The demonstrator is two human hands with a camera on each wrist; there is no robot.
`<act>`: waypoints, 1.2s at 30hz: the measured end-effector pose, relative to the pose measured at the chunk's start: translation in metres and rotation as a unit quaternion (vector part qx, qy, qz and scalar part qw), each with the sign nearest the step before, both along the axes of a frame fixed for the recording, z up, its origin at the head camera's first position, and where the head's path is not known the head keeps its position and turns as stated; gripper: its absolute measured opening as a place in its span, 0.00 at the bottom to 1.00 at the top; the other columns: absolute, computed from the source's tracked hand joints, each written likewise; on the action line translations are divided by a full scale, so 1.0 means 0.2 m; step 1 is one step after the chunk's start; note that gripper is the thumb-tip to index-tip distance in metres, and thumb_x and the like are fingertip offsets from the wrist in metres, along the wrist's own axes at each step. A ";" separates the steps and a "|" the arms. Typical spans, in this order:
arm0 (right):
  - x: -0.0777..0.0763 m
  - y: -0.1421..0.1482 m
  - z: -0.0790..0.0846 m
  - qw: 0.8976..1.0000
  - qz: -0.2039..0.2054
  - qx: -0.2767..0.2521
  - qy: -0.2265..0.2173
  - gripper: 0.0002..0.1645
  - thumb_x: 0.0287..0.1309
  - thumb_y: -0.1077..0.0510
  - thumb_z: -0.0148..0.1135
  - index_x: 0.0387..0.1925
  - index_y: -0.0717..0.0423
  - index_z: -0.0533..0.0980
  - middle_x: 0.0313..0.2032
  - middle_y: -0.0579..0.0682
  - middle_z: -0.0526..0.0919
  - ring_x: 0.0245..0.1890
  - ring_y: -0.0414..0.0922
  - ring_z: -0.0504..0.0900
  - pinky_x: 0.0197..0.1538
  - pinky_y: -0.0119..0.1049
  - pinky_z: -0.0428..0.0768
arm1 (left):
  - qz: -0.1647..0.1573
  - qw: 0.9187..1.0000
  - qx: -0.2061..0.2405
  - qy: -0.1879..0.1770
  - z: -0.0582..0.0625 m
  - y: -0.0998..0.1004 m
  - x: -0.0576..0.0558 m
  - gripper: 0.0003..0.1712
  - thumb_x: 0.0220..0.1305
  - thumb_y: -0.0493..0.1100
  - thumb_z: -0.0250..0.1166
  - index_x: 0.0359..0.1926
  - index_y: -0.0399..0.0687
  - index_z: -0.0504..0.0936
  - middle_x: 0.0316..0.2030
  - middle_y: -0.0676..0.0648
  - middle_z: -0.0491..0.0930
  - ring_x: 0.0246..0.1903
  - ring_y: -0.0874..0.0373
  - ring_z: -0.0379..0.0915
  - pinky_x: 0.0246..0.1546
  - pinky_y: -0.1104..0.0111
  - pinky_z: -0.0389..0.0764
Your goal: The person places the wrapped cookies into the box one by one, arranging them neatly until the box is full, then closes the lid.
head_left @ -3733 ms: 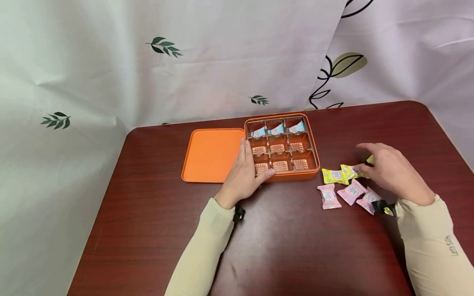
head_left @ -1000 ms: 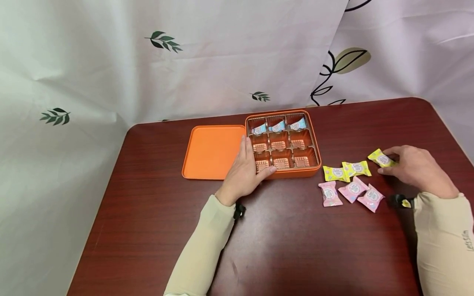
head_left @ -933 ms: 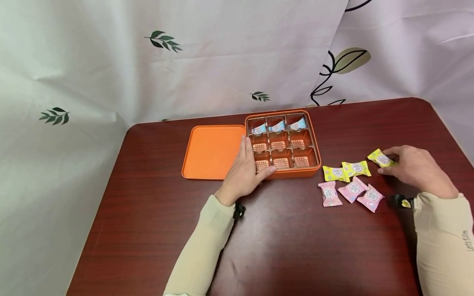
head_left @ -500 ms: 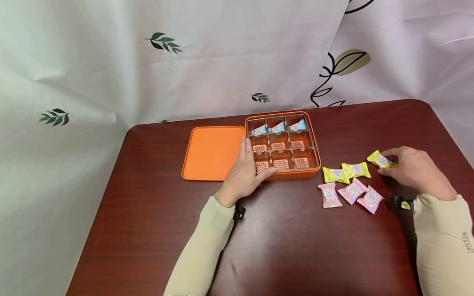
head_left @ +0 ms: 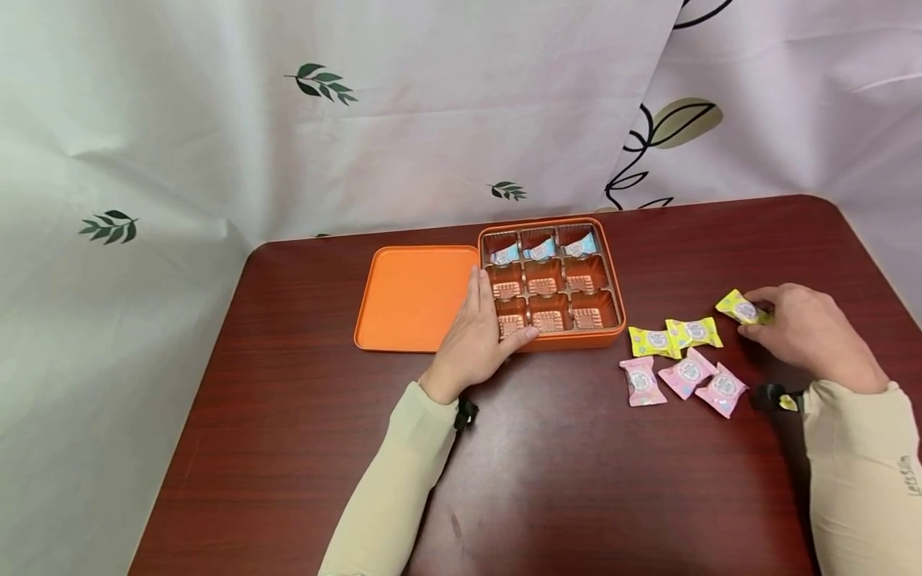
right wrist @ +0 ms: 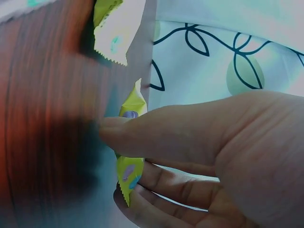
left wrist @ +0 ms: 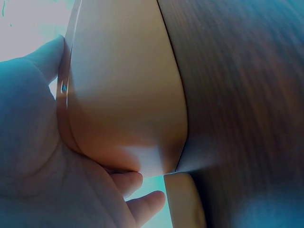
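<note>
My left hand rests at the near left corner of an orange box, fingers straight along its left side and thumb at the front rim. Three blue-wrapped candies sit in the back row of its brown divided tray; the middle and front compartments show bare bottoms. Right of the box, my right hand pinches a yellow-wrapped candy. The right wrist view shows the thumb across this candy and fingers behind it. Two more yellow candies lie to its left, above three pink-wrapped candies.
An orange lid lies flat against the left side of the box. The dark red wooden table ends at a patterned white curtain behind the box.
Since the earliest frame, my right hand has moved right, away from the two yellow candies, and pinches the third one. Over the last second both hands have stayed nearly still.
</note>
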State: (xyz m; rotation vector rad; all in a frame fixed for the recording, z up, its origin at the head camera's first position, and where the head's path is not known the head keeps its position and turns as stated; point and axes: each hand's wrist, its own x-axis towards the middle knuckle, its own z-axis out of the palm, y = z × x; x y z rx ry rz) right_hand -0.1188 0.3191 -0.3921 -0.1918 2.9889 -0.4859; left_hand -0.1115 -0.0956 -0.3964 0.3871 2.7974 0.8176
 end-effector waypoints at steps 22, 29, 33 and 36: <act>-0.02 -0.09 0.03 0.999 -0.006 -0.016 0.051 0.24 0.50 0.67 0.62 0.48 0.79 0.76 0.39 0.74 0.78 0.38 0.64 0.72 0.41 0.62 0.71 | 0.001 1.000 -0.003 0.006 0.00 0.00 0.00 0.63 0.69 0.68 0.57 0.78 0.35 0.29 0.78 0.36 0.24 0.77 0.52 0.21 0.75 0.56 0.44; -0.02 -0.11 0.05 0.998 0.003 -0.015 0.062 0.23 0.50 0.67 0.63 0.48 0.78 0.76 0.37 0.72 0.79 0.37 0.61 0.71 0.38 0.57 0.69 | -0.001 1.000 -0.002 0.006 -0.01 0.00 0.00 0.63 0.69 0.69 0.57 0.78 0.35 0.29 0.78 0.36 0.24 0.77 0.51 0.22 0.75 0.56 0.45; -0.02 -0.13 0.06 0.997 0.005 -0.015 0.071 0.23 0.50 0.68 0.63 0.48 0.78 0.77 0.38 0.72 0.78 0.37 0.60 0.70 0.38 0.55 0.68 | -0.004 1.000 -0.009 0.006 -0.01 0.00 0.00 0.63 0.69 0.70 0.55 0.77 0.36 0.28 0.78 0.36 0.24 0.77 0.51 0.22 0.75 0.57 0.45; -0.02 -0.14 0.06 0.997 0.005 -0.017 0.074 0.23 0.50 0.68 0.62 0.48 0.78 0.77 0.41 0.73 0.78 0.37 0.61 0.71 0.40 0.56 0.69 | -0.004 1.000 -0.011 0.007 -0.01 0.00 0.00 0.63 0.69 0.71 0.54 0.78 0.36 0.28 0.78 0.36 0.24 0.77 0.51 0.22 0.75 0.57 0.45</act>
